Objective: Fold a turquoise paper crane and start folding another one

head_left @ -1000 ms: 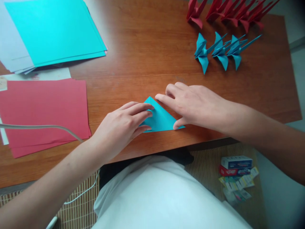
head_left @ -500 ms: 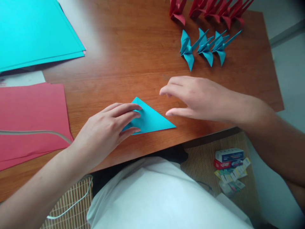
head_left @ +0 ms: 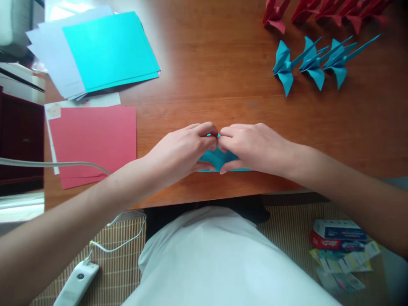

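Note:
A folded sheet of bright blue paper (head_left: 218, 159) lies on the wooden table near its front edge, mostly covered by both hands. My left hand (head_left: 190, 148) grips its left side, fingers curled at the top corner and thumb at the lower edge. From the right, my right hand (head_left: 255, 146) has bent fingers at the same top corner, with its thumb low on the paper. The fingertips of the two hands nearly meet. How the upper layers sit under the fingers is hidden.
Blue paper cranes (head_left: 284, 68) stand in a row at the upper right, with several red paper cranes (head_left: 274, 18) behind. Left lie a stack of blue sheets (head_left: 111, 51), red sheets (head_left: 95, 140) and a cable (head_left: 54, 163). Small boxes (head_left: 338, 231) sit below the table's right side.
My right hand has come down from above the table onto the paper. My left hand has shifted its fingers to the top corner. The view has swung left.

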`<state>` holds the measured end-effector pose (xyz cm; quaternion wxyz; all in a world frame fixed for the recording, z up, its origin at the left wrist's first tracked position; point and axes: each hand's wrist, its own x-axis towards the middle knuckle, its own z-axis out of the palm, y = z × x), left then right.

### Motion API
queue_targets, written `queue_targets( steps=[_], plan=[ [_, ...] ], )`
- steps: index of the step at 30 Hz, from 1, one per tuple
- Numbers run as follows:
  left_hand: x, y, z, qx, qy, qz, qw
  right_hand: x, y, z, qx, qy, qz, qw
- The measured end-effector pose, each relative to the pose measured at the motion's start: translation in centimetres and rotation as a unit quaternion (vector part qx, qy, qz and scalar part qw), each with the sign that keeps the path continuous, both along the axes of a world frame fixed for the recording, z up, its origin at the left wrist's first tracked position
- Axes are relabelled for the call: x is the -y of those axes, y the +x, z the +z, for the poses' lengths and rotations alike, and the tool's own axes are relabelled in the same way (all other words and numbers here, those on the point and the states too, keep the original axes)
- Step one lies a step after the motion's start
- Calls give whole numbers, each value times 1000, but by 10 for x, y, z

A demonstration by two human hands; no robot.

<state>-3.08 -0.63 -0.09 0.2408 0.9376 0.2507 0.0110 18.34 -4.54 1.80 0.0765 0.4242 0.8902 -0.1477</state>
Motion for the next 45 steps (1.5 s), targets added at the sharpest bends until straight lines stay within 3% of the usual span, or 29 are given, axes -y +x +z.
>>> queue_targets(
  steps=[7,11,17,21,25,33,37,40,42,45],
  plan=[
    [-10,13,1,-61,32,-33,997,8,2,-6,-3,22,-28,999],
    [-20,14,9,-90,28,-99,991,8,4,-9,-9,27,-18,999],
    [-33,-2,18,-122,15,-147,981,7,6,-14,-5,37,4,999],
    [-38,-21,22,-158,72,-166,971,7,5,-15,1,41,-1,999],
    [-39,-40,27,-189,114,-161,962,6,4,-15,10,34,7,999],
    [-40,-53,39,-219,106,-123,962,7,5,-15,3,36,5,999],
    [-24,-51,56,-274,152,-105,944,9,8,-18,-30,35,-12,999],
    [8,-44,67,-303,179,-39,935,12,14,-23,-95,24,-42,994],
    [34,-37,66,-276,198,-20,940,16,17,-26,-152,11,-55,987],
    [70,-26,51,-172,218,-16,961,27,17,-27,-234,13,-100,967]
  ],
)
